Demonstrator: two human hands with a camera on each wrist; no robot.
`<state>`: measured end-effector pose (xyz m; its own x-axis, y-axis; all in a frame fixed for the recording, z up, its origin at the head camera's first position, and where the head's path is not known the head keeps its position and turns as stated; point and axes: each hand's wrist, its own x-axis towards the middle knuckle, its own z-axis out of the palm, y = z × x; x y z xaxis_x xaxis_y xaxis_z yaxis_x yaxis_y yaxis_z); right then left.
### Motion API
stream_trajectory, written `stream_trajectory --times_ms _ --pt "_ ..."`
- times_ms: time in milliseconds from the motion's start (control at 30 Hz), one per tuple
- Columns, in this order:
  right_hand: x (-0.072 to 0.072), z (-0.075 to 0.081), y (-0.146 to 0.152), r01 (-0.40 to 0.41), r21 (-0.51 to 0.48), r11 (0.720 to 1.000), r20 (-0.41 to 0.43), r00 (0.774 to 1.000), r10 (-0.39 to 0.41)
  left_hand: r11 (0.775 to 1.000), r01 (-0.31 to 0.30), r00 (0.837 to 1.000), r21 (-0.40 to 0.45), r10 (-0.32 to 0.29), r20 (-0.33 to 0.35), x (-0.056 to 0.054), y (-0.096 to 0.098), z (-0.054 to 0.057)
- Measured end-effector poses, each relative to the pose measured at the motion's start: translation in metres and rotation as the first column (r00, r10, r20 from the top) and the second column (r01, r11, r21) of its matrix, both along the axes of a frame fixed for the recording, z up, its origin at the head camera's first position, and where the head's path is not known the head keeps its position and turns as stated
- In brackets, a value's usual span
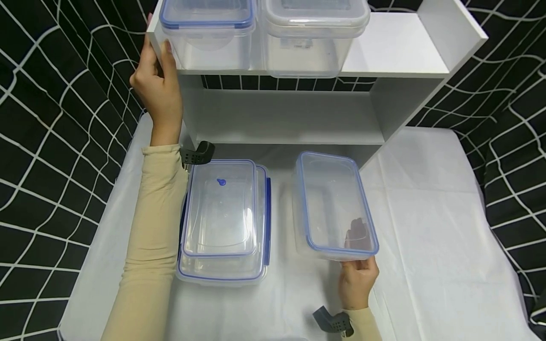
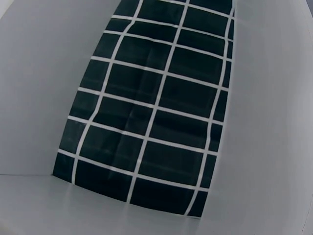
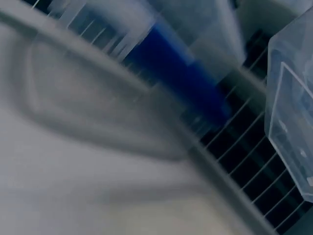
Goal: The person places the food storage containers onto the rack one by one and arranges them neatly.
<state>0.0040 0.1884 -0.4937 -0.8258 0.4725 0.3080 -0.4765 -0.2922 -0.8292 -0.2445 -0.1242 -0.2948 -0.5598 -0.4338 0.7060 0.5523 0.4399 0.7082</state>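
"What's filling the middle?"
"A dark backdrop (image 2: 127,88), with white lines (image 2: 165,74) forming a slightly bending grid across it."
"And around that?"
"A pale left panel (image 2: 39,88) and a pale right panel (image 2: 266,117) are flanking it; a pale lower surface (image 2: 93,213) is running beneath, showing faint streaks."

Apparently a staged booth: black grid-patterned cloth (image 1: 47,163) flanks a white-covered table (image 1: 435,222).

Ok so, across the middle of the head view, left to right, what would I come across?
White-lined dark backdrop on the left, tan left sleeve, clear stack with blue edging, clear blue-rimmed container held by the right hand, white-lined dark backdrop on the right.
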Motion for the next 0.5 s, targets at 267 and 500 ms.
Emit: stream_trajectory --times_ms 267,500 --pt "-0.001 0.054 0.000 -0.009 -0.297 0.955 -0.291 0.953 -0.082 1.000 0.006 1.000 0.020 -0.006 0.022 -0.001 0.000 0.000" --pt "-0.014 0.112 0.000 0.070 -0.533 0.843 -0.398 0.859 -0.322 1.000 0.010 1.000 0.011 -0.011 0.021 -0.003 0.001 0.000"
